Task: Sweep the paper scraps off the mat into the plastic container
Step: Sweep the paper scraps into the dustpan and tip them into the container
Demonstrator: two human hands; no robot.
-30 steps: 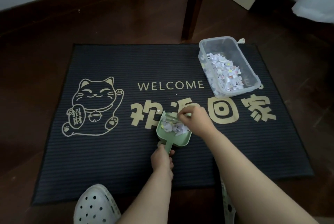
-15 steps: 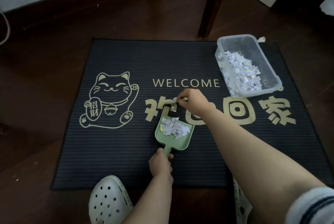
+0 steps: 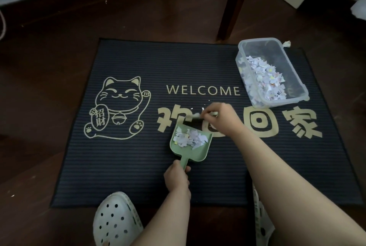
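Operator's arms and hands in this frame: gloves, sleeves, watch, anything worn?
Both are bare. There is no glove on the left hand or right hand, and no sleeve, watch or band on the left forearm or right forearm as far as the frame shows. The right hand's fingers are blurred, so a ring there cannot be ruled out. No markings are visible.

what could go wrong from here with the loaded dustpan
1. The scraps are heaped near the open lip of the green dustpan, held only by its handle in the left hand. Tilting it on the way to the plastic container could spill them back onto the mat.
2. A few tiny bits lie beyond the brush in the right hand. A quick stroke might flick them away instead of in.
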